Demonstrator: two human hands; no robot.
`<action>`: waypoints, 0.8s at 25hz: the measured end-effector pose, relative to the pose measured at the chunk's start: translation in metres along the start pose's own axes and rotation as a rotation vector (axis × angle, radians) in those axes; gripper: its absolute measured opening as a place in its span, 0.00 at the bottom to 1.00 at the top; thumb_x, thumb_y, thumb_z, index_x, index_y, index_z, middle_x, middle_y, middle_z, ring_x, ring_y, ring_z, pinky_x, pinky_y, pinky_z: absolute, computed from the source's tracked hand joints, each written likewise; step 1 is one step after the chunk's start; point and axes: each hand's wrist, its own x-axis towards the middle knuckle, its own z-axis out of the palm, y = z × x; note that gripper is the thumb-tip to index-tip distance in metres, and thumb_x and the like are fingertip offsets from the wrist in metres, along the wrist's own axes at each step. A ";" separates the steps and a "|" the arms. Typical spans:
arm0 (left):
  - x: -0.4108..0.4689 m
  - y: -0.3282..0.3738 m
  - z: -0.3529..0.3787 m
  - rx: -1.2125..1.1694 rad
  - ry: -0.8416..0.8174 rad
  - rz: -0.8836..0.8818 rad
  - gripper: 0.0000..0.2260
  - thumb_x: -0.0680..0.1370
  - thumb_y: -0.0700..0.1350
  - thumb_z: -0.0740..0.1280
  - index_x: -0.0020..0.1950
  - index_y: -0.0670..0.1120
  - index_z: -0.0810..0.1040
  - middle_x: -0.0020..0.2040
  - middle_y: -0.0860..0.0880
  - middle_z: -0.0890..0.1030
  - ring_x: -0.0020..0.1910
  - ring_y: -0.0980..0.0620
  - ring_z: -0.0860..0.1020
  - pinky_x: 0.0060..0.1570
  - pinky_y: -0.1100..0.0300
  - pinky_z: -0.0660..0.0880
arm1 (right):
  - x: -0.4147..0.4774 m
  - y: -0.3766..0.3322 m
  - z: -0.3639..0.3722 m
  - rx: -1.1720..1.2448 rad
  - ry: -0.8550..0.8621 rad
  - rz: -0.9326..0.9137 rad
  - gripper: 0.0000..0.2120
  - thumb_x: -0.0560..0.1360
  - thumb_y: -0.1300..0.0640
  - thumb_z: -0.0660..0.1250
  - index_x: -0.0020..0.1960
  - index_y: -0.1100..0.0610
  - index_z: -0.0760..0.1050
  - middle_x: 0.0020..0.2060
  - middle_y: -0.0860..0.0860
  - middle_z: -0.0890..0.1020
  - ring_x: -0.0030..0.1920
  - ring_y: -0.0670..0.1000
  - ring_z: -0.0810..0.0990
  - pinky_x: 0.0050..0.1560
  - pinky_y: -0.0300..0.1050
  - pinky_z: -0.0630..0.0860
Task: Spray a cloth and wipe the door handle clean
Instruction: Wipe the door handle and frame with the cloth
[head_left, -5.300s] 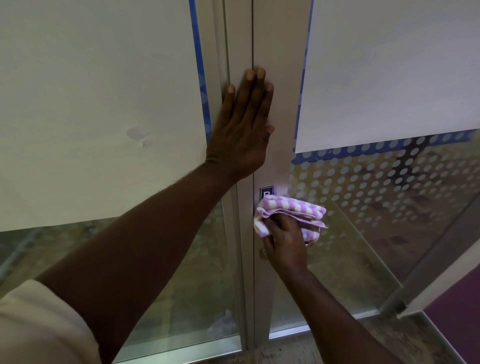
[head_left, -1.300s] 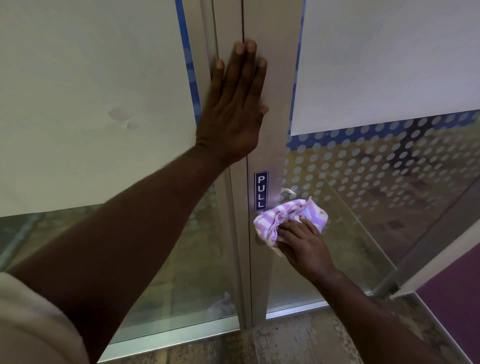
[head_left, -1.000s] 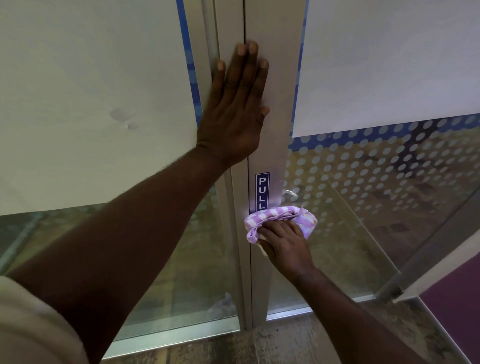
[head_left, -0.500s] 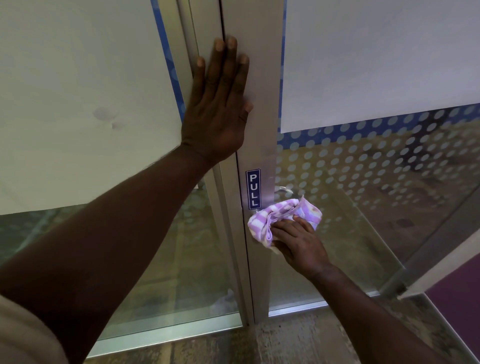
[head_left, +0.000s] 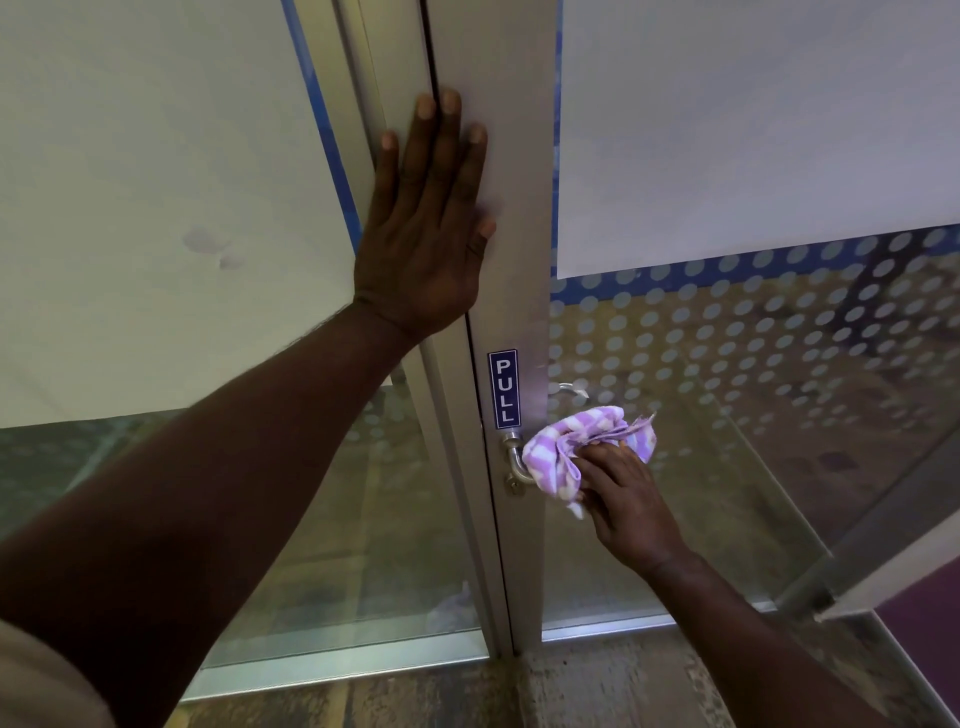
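A silver lever door handle (head_left: 514, 460) sticks out of the grey metal door frame (head_left: 511, 291), just below a blue PULL sticker (head_left: 503, 388). My right hand (head_left: 626, 501) grips a bunched purple-and-white checked cloth (head_left: 571, 447) and holds it wrapped around the outer part of the handle, so only the handle's neck by the frame shows. My left hand (head_left: 428, 223) presses flat on the frame above, fingers straight. No spray bottle is in view.
Glass door panels with frosted film and a white dot pattern flank the frame. The inside handle (head_left: 569, 389) shows through the right pane. A metal rail (head_left: 857, 561) runs diagonally at lower right, beside a purple surface (head_left: 930, 618). A small keyhole (head_left: 511, 486) sits under the handle.
My right hand has slid the cloth to the right along the handle, baring its neck next to the frame. My left hand stays pressed flat on the frame.
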 end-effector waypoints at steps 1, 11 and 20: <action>0.000 0.000 0.000 0.003 -0.003 -0.001 0.26 0.86 0.47 0.63 0.79 0.33 0.67 0.78 0.28 0.67 0.78 0.27 0.66 0.79 0.34 0.58 | -0.001 0.000 0.001 0.037 0.009 0.018 0.20 0.79 0.56 0.65 0.70 0.59 0.78 0.67 0.56 0.79 0.68 0.59 0.75 0.71 0.57 0.70; -0.001 -0.001 0.003 0.023 0.014 -0.010 0.26 0.86 0.48 0.63 0.79 0.33 0.67 0.78 0.28 0.68 0.77 0.27 0.66 0.79 0.34 0.58 | -0.004 -0.025 0.020 0.386 0.272 0.469 0.23 0.81 0.54 0.59 0.73 0.62 0.72 0.72 0.58 0.72 0.74 0.55 0.69 0.74 0.46 0.66; -0.002 -0.003 0.009 -0.017 0.063 0.003 0.26 0.86 0.49 0.62 0.79 0.34 0.67 0.78 0.29 0.68 0.78 0.28 0.65 0.81 0.38 0.52 | 0.018 -0.046 0.040 0.786 0.646 1.060 0.07 0.84 0.62 0.62 0.59 0.60 0.78 0.53 0.56 0.83 0.54 0.57 0.81 0.59 0.55 0.75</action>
